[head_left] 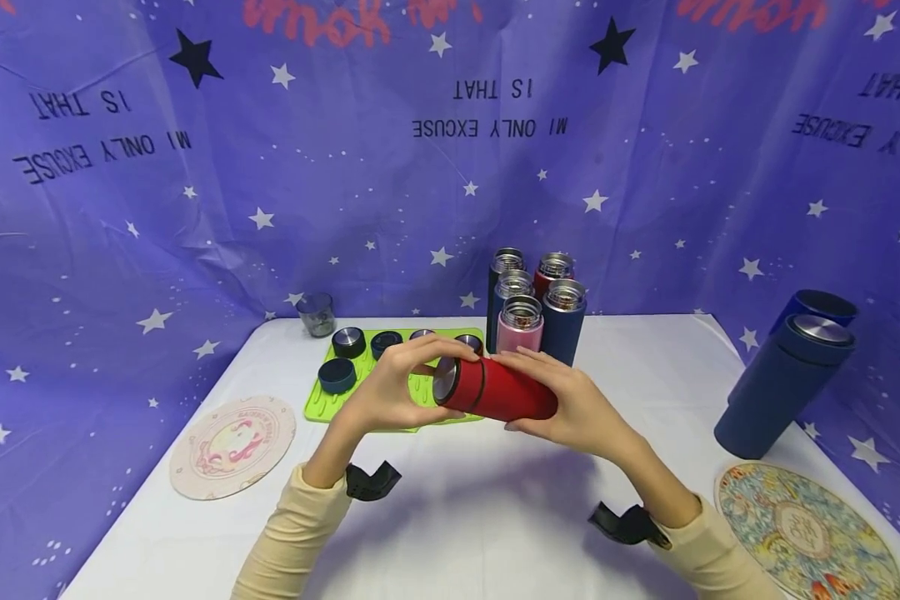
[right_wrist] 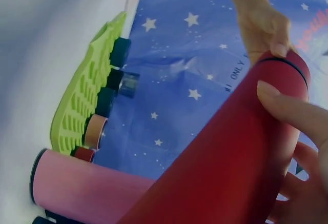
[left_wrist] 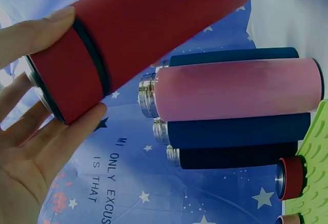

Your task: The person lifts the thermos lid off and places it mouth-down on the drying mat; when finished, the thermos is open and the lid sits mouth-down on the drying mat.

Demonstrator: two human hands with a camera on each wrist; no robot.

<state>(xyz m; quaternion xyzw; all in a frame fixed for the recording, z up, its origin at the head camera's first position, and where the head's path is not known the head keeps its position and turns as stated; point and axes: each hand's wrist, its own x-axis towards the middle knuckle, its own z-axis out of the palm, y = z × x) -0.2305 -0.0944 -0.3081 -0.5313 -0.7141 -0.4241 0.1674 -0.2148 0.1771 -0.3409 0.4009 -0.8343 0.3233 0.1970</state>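
Observation:
A red thermos bottle (head_left: pixel 513 390) is held tilted in the air above the table, its lid end toward the left. My left hand (head_left: pixel 393 385) grips the red lid (left_wrist: pixel 69 78), thumb on one side and fingers on the other. My right hand (head_left: pixel 570 408) holds the bottle's body. In the right wrist view its thumb lies along the red wall below the dark ring. The lid sits on the bottle with a thin dark band between them. Behind it stand several lidless bottles, among them a pink bottle (left_wrist: pixel 236 89) and a navy bottle (head_left: pixel 565 321).
A green mat (head_left: pixel 318 407) behind my left hand carries several lids, including a dark blue lid (head_left: pixel 337 377). A small glass (head_left: pixel 316 315) stands at the back left. Round mats (head_left: pixel 232 446) lie left and right. Lidded blue bottles (head_left: pixel 780 387) stand at the right.

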